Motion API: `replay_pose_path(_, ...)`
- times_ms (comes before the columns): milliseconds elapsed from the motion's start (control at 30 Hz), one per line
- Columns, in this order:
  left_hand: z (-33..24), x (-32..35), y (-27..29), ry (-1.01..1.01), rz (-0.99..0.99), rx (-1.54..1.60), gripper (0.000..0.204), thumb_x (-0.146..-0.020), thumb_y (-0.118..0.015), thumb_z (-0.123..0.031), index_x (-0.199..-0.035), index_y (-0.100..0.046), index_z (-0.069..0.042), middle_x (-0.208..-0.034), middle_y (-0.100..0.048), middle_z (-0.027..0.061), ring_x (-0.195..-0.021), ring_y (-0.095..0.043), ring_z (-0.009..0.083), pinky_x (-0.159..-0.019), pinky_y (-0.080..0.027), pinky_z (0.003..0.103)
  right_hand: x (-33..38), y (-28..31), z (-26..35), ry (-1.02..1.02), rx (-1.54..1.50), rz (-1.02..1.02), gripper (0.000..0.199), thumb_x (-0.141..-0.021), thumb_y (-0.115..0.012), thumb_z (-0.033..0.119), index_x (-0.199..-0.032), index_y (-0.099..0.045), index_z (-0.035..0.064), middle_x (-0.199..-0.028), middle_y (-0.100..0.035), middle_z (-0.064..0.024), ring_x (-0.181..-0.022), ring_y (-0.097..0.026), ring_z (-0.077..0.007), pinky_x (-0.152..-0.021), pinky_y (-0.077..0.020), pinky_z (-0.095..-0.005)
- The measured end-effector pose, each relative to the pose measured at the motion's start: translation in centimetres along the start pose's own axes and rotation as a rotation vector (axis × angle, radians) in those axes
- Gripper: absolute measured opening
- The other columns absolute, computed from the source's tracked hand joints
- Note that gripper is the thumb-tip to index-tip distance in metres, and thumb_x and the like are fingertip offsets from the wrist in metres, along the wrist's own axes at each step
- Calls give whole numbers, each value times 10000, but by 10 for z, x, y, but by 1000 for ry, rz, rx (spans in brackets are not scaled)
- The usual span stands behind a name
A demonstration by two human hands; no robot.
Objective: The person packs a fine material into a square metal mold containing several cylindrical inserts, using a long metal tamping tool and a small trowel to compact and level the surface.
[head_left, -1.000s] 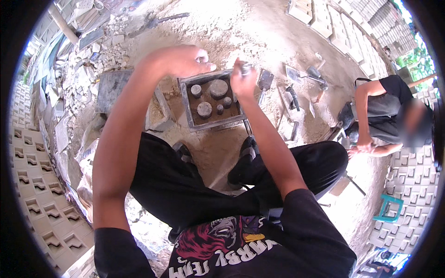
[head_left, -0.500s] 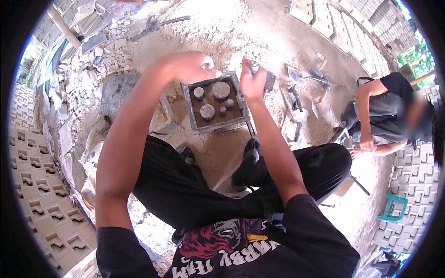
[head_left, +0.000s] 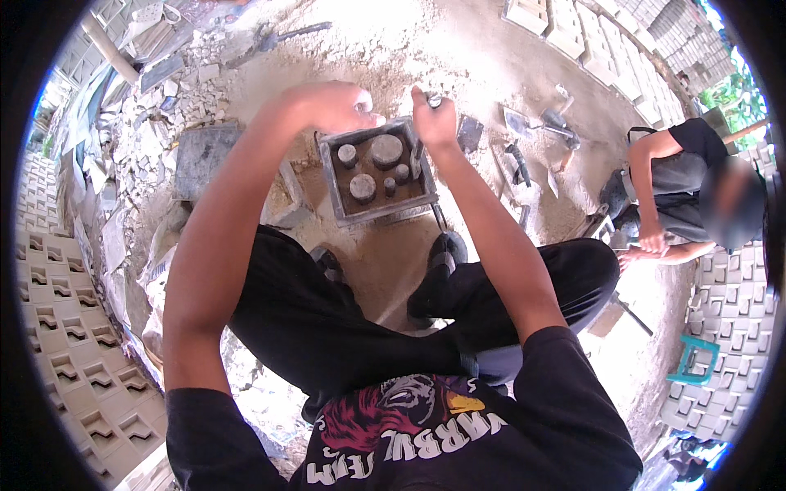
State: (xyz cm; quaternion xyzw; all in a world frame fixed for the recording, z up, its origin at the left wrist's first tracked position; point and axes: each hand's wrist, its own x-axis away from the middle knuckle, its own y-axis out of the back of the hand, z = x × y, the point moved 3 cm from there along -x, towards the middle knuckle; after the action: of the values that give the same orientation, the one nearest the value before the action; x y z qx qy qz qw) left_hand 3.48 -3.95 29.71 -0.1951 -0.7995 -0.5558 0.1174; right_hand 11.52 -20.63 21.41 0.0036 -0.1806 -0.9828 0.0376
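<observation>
A square, dark mould box [head_left: 379, 216] with short round pegs of several sizes stands on the ground between my feet. Among the pegs, the largest cylinder [head_left: 386, 151] is at the far side. My left hand [head_left: 340, 108] is over the far left edge, fingers curled in and whitish at the tips; what they hold, if anything, I cannot make out. My right hand [head_left: 435, 121] is closed round a hand tool of which a grey metal end shows at the top. Its narrow flat blade [head_left: 416, 159] reaches down inside the mould's right wall.
Pale rubble [head_left: 160, 106] lies left, beside a dark flat slab [head_left: 203, 159]. Trowels [head_left: 520, 123] and other tools lie to the right. A seated person [head_left: 679, 180] works at far right, near a teal stool [head_left: 697, 360]. Stacked pale blocks [head_left: 74, 311] line the left.
My right hand has moved slightly left and away from me, and the flat blade now shows inside the mould's right side. My left hand has shifted a little left and away.
</observation>
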Motion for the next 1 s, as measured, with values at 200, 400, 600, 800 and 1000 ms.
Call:
replay_pose_path(200, -17, -4, 8, -42, -17, 18, 552, -936, -517, -516, -1227, -581, -51, -1160, -649, 161, -1054, -620, 281, -887, -472, 382, 2, 3, -32, 294, 142, -288, 408, -905, -605, 303, -734, -638, -66, -656, -648, -146, -615, -579, -176, -637, -473, -373)
replay_pose_path(400, -24, 6, 10, -36, -9, 15, 539, -942, -517, -503, -1234, -581, -54, -1158, -649, 159, -1059, -620, 279, -893, -472, 377, 8, 30, -42, 139, 53, 89, 412, -908, -606, 328, -718, -640, -35, -617, -619, -108, -586, -552, -159, -610, -462, -362)
replay_pose_path(600, -25, 7, 10, -41, 0, 25, 531, -944, -521, -491, -1232, -583, -49, -1154, -650, 162, -1053, -623, 272, -887, -475, 373, 8, 40, -24, 112, -93, 143, 337, -930, -591, 296, -755, -631, 10, -666, -625, -76, -660, -574, -116, -647, -462, -285)
replay_pose_path(800, -24, 1, 11, -91, -30, 37, 527, -941, -530, -484, -1228, -585, -46, -1161, -649, 163, -1067, -620, 274, -895, -476, 372, 9, 30, -72, 93, -275, 64, 373, -964, -570, 243, -630, -509, 88, -549, -460, 50, -543, -443, -39, -542, -391, -182)
replay_pose_path(1000, -24, 2, 10, -100, -40, 20, 536, -941, -523, -492, -1227, -586, -44, -1164, -648, 161, -1070, -618, 276, -895, -475, 376, 28, 31, -71, 142, -73, 98, 327, -951, -595, 283, -730, -558, 45, -589, -489, 39, -578, -469, -55, -618, -430, -217)
